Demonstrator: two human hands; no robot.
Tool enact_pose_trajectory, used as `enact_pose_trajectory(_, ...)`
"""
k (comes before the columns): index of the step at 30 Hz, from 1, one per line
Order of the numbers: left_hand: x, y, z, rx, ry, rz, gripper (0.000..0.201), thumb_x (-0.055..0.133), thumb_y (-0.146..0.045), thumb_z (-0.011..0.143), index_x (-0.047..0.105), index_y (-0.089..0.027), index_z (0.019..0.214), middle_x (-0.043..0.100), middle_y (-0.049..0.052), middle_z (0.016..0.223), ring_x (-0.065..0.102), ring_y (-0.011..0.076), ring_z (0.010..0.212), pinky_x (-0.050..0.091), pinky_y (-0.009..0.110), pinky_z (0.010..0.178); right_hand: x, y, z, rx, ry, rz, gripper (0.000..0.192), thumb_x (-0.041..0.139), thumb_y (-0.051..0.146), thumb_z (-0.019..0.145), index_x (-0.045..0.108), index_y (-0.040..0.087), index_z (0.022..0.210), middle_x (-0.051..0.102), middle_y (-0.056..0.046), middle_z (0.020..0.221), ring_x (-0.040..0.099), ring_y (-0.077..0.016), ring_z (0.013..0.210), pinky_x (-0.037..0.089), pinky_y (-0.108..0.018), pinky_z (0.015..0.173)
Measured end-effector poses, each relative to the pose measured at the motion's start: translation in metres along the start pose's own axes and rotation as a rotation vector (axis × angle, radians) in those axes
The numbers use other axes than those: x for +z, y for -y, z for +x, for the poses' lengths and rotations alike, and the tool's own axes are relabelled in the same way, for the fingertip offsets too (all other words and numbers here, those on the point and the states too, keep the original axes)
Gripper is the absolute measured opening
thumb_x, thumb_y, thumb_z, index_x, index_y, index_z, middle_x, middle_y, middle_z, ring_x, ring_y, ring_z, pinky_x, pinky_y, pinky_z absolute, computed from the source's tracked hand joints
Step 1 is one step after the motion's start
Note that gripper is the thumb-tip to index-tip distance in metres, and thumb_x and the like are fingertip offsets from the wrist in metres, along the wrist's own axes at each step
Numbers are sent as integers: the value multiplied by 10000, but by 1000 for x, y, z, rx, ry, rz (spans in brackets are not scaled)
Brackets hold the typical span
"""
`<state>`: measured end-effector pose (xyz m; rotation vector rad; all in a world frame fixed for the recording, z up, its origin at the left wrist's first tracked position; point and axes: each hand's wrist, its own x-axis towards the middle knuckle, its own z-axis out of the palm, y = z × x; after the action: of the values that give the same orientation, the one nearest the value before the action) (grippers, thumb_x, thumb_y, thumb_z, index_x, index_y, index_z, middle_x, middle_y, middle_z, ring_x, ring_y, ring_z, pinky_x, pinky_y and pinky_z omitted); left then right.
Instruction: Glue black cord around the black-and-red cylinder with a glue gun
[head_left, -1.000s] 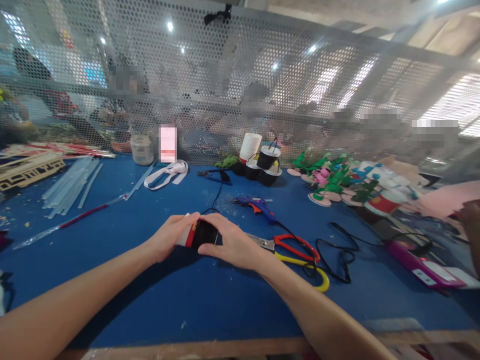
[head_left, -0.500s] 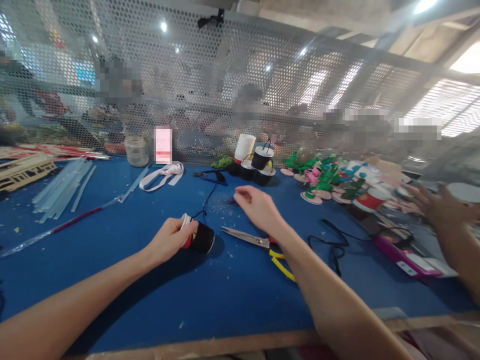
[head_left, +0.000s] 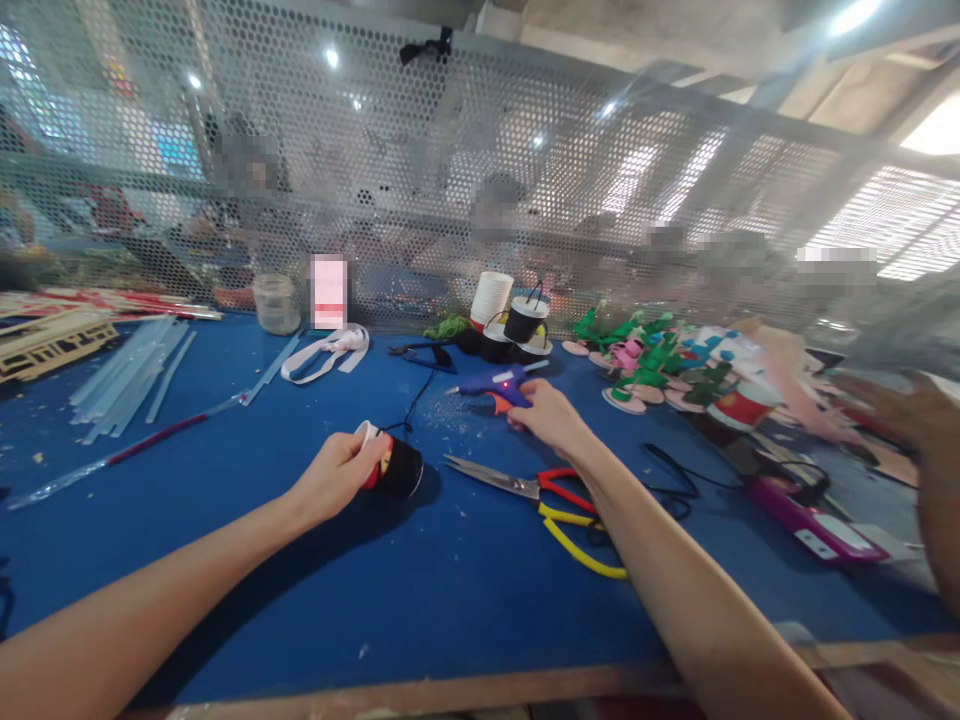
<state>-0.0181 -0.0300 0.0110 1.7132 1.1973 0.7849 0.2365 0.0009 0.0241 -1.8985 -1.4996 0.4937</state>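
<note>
My left hand (head_left: 346,470) is closed around a small paper cup (head_left: 401,470), tilted on its side, its red printed wall partly covered by black wrapping. A black cord trails from its white rim toward the back. My right hand (head_left: 551,415) grips a blue hot glue gun (head_left: 484,382) with an orange trigger and a small red light. The gun's nozzle points left, above the table, apart from the cup. Below it lie scissors (head_left: 499,478) with one red and one yellow handle, partly hidden by my right forearm.
Stacked white cups (head_left: 492,295) and black-wrapped cups (head_left: 525,318) stand at the back. Pliers (head_left: 421,355), white ribbon (head_left: 307,362) and glue sticks (head_left: 127,370) lie around. Right are green craft plants (head_left: 649,365), a purple power strip (head_left: 810,515) and another person's hand (head_left: 885,405).
My right hand has taken up the glue gun and moved slightly right, baring the scissors' handles. My left hand keeps the cup in nearly the same place.
</note>
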Motion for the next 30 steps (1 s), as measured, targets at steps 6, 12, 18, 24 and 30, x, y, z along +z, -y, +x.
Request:
enact_pose_trajectory(6,-2,-1,1,-9,-13,17,414,371,-446,725,422,-129,464,311,-51,411,269,54,400,195,187,396,-18,35,-43,-111,298,440,205,530,317,685,506,126,757,598,-34,590,552,-105,447,437,-215,430)
enact_pose_trajectory(12,-7,-2,5,-21,-85,51,412,368,-449,720,417,-133,460,303,-53,410,263,59,400,193,194,399,3,44,-78,-176,367,365,184,521,297,688,545,130,762,567,-1,525,489,-79,385,422,-197,373)
enact_pose_trajectory(18,-6,1,7,-24,-76,-2,403,360,-443,721,428,-130,477,303,-52,429,246,61,421,201,191,413,11,46,-94,-274,304,133,179,505,315,688,512,177,573,471,34,408,446,-102,368,378,-224,371)
enact_pose_trajectory(24,-5,0,6,-26,-78,5,392,351,-424,730,424,-131,480,289,-52,436,234,61,429,189,194,413,18,42,-94,-486,178,12,103,508,285,687,537,189,668,535,11,544,448,-114,462,370,-234,456)
enact_pose_trajectory(30,-5,2,7,-67,-71,-33,390,344,-425,729,472,-123,519,348,-39,436,279,68,417,217,195,406,20,42,-97,-566,210,-43,86,480,223,709,481,195,627,526,12,561,447,-114,488,347,-223,474)
